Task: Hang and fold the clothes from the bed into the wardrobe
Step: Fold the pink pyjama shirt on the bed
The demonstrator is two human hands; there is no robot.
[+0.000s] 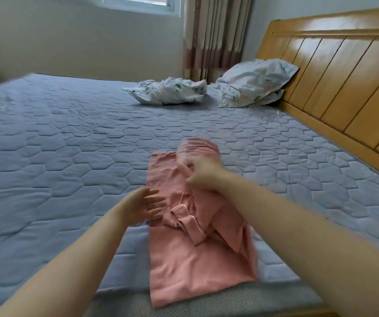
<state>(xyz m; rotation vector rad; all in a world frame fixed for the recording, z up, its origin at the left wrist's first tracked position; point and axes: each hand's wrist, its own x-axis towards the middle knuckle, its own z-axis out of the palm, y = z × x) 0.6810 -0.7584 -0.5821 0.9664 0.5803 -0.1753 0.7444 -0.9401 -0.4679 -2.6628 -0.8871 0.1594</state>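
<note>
Folds top [184,259] on bed [69,133]: grips a flap with right hand [203,177], left hand [142,205] flat, released. Next likely needs flap laid across squarely.

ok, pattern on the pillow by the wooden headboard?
The soft white pillow carries a faint floral print, green leaves and pink blooms; head view.

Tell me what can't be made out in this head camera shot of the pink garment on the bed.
Head view:
1. What kind of clothing the pink cotton garment is: its own bunched folds and the right hand cover its middle.
2. Exactly where the right hand's grip closes: motion blur smears the fingers.
3. The wardrobe: outside the frame.
4. The glossy wooden slatted headboard: cut off by the right edge.
</note>
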